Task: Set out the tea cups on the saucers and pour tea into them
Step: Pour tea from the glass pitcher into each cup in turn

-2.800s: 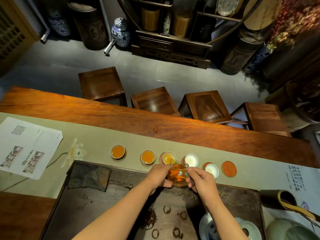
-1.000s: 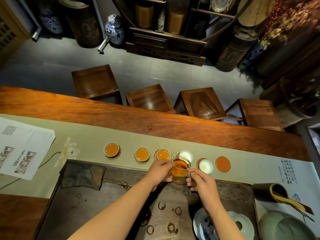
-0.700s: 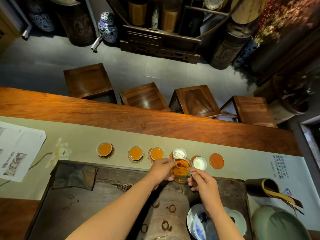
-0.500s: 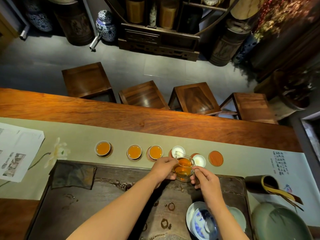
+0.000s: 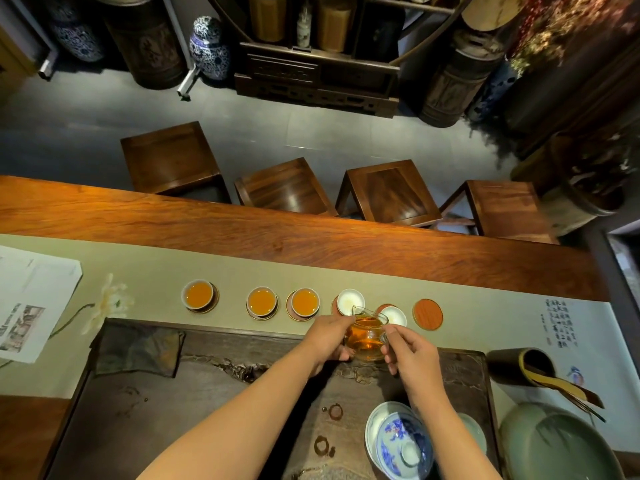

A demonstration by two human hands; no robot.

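Right now my left hand (image 5: 327, 337) curls around the side of the glass pitcher (image 5: 367, 337), fingers closed against its wall, while my right hand (image 5: 410, 351) pinches its handle between thumb and fingertips, the other fingers loosely bent. The pitcher, about half full of amber tea, sits between my hands at the far edge of the dark tray (image 5: 207, 393), its spout pointing toward the fourth cup (image 5: 350, 301). That cup is white inside, and I cannot tell whether any tea is in it. Three cups (image 5: 262, 301) to its left hold tea, each on a saucer. A fifth cup (image 5: 393, 315) just right of the pitcher looks empty, and beside it lies a bare saucer (image 5: 427, 314). On the surface, the runner (image 5: 145, 268) carries columns of dark writing (image 5: 556, 322) at right, too small to read.
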